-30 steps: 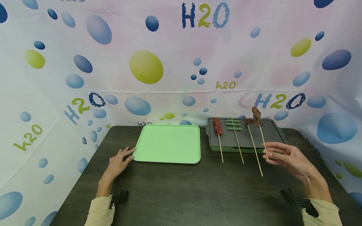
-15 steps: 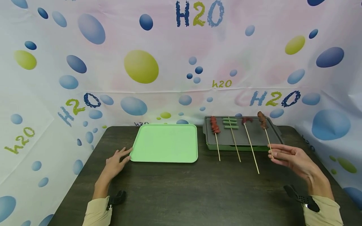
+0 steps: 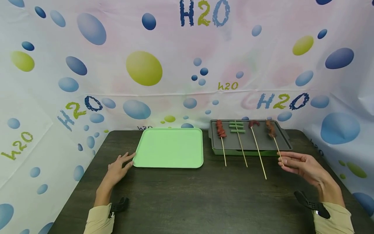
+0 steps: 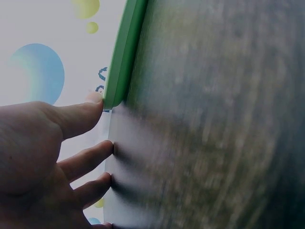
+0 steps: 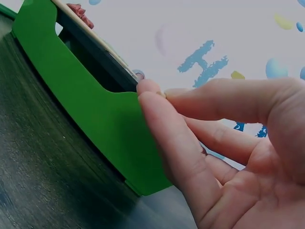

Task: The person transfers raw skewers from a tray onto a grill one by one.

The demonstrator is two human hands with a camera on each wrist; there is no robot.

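My right hand [image 3: 305, 167] pinches the bare stick end of a skewer of brown meat [image 3: 271, 130], whose meat lies at the right of the grill plate [image 3: 249, 144]. Beside it on the plate are a skewer with a short piece of dark red meat [image 3: 254, 123], one with green vegetable pieces [image 3: 237, 127] and one of red meat [image 3: 221, 130]. Their sticks jut over the front edge. My left hand [image 3: 117, 169] touches the near left corner of a light green tray [image 3: 168, 148], fingers relaxed. In the left wrist view, its thumb meets the tray's edge [image 4: 125, 55].
The grill has a green base [image 5: 105, 129] with a cut-out front. Tray and grill stand side by side at the back of a dark wooden table [image 3: 204, 195]. Close behind hangs a white cloth [image 3: 175, 42] printed with bubbles and lettering.
My right hand has moved the brown meat skewer to the right and lowered its meat onto the grill plate. My left hand has stayed at the tray corner. The head view has shifted slightly.
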